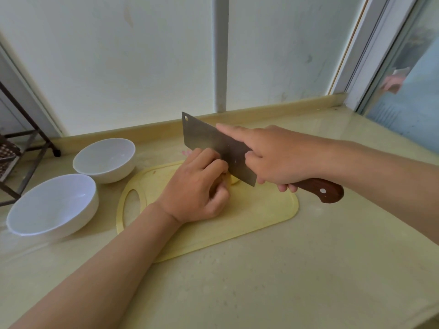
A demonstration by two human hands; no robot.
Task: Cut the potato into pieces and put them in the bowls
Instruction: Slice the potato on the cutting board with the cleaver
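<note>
One potato (231, 179) lies on one yellow cutting board (261, 210), almost wholly hidden under the left hand (197, 188), whose fingers (211, 162) curl down over it; only a pale sliver shows at their tips. One cleaver (209, 141) stands edge-down just beside those knuckles, its handle gripped by the right hand (273, 155), forefinger straight along the blade. Two white bowls, far bowl (104, 160) and near bowl (52, 205), sit left of the board on the bench (285, 269). One metal rack (23, 143) stands beyond.
</note>
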